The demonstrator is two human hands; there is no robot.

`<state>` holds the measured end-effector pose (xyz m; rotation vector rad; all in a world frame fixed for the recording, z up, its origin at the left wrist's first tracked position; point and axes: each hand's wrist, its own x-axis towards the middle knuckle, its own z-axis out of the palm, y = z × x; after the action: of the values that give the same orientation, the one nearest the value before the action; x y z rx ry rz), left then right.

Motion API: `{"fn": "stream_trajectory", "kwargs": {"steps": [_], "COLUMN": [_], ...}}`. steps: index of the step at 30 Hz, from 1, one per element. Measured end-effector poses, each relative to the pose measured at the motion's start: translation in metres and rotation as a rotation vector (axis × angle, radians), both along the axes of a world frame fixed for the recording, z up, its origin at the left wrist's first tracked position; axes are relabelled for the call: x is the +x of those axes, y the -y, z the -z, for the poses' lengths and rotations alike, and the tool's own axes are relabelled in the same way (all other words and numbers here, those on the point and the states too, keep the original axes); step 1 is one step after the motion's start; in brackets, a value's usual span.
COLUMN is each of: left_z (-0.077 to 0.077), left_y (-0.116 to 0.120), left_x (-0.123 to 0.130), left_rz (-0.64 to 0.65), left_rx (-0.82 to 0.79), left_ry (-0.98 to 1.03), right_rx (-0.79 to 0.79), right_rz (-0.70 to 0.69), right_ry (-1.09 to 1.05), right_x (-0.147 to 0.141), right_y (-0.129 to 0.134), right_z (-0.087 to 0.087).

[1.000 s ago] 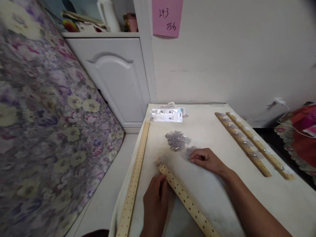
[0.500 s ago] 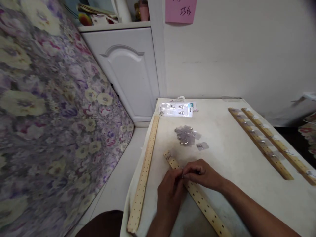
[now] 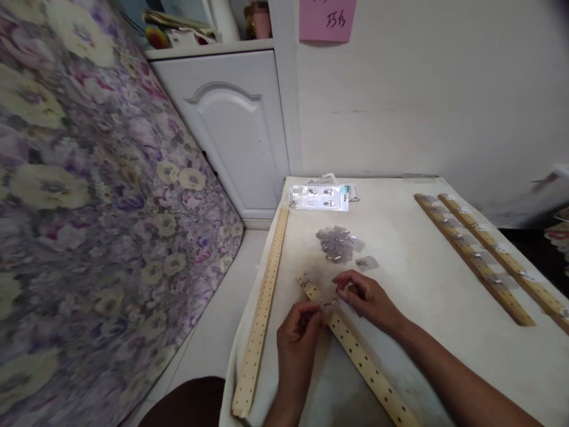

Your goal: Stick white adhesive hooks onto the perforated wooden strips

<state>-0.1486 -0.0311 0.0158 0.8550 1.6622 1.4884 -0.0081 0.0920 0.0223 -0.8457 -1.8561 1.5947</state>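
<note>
A pale wooden strip with rows of holes [image 3: 364, 363] lies slantwise on the table under my hands. Near its far end sits one clear-backed hook [image 3: 307, 282]. A second clear-backed hook [image 3: 329, 303] is over the strip, its metal part showing between my hands. The thumb and fingers of my left hand [image 3: 299, 329] pinch together at the left edge of that second hook. My right hand [image 3: 367, 299] hovers just right of it, fingers loosely bent and apart, with nothing visible in them. Beyond them lie a pile of clear-backed hooks [image 3: 338, 243] and a single hook [image 3: 367, 263].
Another holed wooden strip [image 3: 261, 311] runs along the table's left edge. Two strips bearing hooks, an inner one [image 3: 473, 258] and an outer one [image 3: 507, 252], lie at the right. A plastic hook package [image 3: 319, 197] rests at the back left, near the wall and a white cabinet [image 3: 235, 130].
My right hand has drawn away from the left and its fingers have parted. My left hand has shifted slightly left, and the second hook is now visible between them.
</note>
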Motion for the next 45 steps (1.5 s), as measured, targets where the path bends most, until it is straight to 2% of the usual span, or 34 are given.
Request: {"fn": "stream_trajectory", "kwargs": {"steps": [4, 12, 18, 22, 29, 37, 45], "left_z": [0.000, -0.001, -0.003, 0.002, 0.004, 0.005, 0.001], "left_y": [-0.001, -0.002, -0.001, 0.000, -0.001, -0.003, 0.000], "left_x": [0.001, 0.008, 0.007, 0.005, 0.001, 0.000, -0.009], "left_rz": [0.025, 0.108, 0.062, 0.014, -0.058, -0.026, 0.068], "left_rx": [-0.006, -0.017, -0.059, -0.064, -0.111, -0.116, -0.170], "left_ry": [0.052, 0.000, -0.007, -0.042, -0.278, -0.488, -0.366], "right_rx": [-0.187, -0.103, -0.243, -0.288, -0.229, -0.140, -0.077], "right_rz": [-0.096, -0.042, -0.067, -0.070, -0.028, 0.003, 0.022], "right_ry": [-0.061, -0.018, -0.080, -0.085, -0.004, 0.089, 0.146], "right_x": [-0.006, -0.010, -0.008, -0.009, -0.017, -0.020, -0.020], "right_y": [0.008, 0.013, 0.011, 0.008, 0.007, 0.008, 0.007], "right_z": [0.002, -0.001, -0.001, 0.004, 0.010, 0.014, 0.020]}}
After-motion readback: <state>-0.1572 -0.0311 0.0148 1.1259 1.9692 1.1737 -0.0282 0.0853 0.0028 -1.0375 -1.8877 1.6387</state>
